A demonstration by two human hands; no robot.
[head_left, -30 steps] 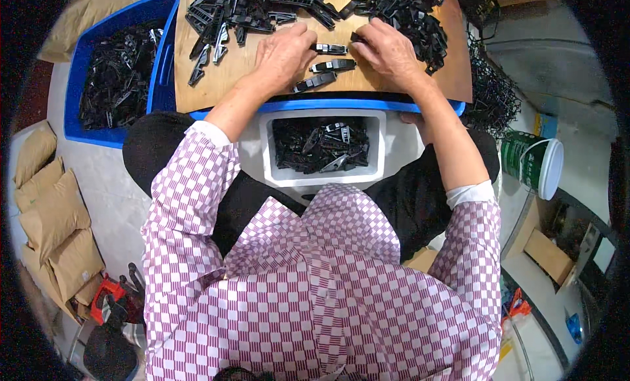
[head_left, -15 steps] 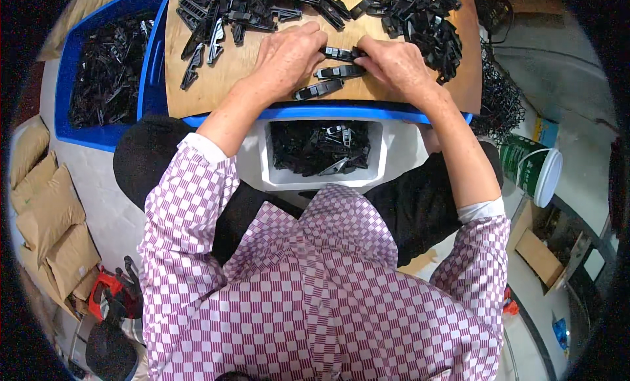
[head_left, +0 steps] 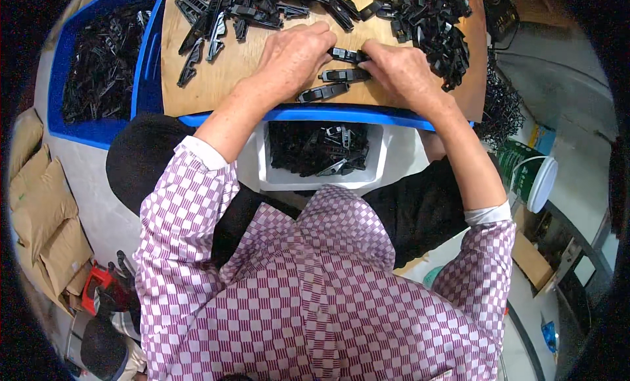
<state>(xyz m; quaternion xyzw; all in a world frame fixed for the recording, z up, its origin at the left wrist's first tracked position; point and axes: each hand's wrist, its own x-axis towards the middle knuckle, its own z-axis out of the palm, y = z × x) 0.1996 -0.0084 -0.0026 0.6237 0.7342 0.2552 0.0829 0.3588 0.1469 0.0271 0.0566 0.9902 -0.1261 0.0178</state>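
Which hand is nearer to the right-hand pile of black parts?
Right. The right hand is just left of the pile; the left hand is farther left.

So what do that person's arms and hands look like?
The left sleeve and right sleeve have purple-and-white checks and plain white cuffs. Past those, the forearms are bare. The left grip and right grip wear no gloves.

Workshop, 2 heaps of black parts [head_left: 436,37] on a board [head_left: 203,92] (bare wood), blue bin [head_left: 92,132], brown sacks [head_left: 46,207]
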